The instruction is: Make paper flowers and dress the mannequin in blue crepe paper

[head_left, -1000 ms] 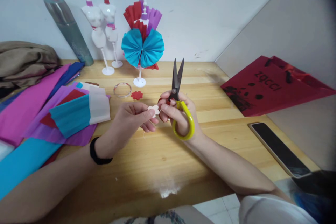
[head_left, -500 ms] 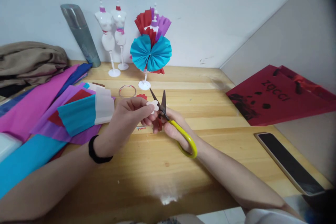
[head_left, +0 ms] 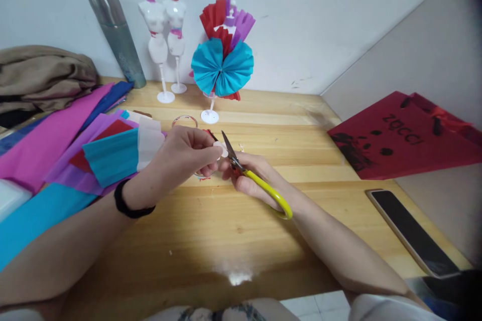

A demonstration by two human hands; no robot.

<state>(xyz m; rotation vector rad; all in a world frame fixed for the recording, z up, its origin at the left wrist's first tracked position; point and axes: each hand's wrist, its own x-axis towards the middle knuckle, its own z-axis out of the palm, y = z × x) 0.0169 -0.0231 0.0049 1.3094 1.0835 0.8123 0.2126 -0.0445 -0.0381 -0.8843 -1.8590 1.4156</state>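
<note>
Pinching a little white cutout (head_left: 223, 149) between thumb and fingers, the left hand (head_left: 181, 148) is up over the middle of the worktop (head_left: 233, 230). Right hand (head_left: 259, 166) is wrapped round some yellow-handled scissors (head_left: 264, 187), blades spread, right up by the cutout. Can't tell if the edges actually touch it, tbh. Behind that there's a mini mannequin in a pleated blue paper piece (head_left: 222, 67), with two plainer mannequins (head_left: 157, 50) to its left. Coloured sheets (head_left: 113, 158) are piled on the left, and a phone (head_left: 412, 230) lies over on the right.
</note>
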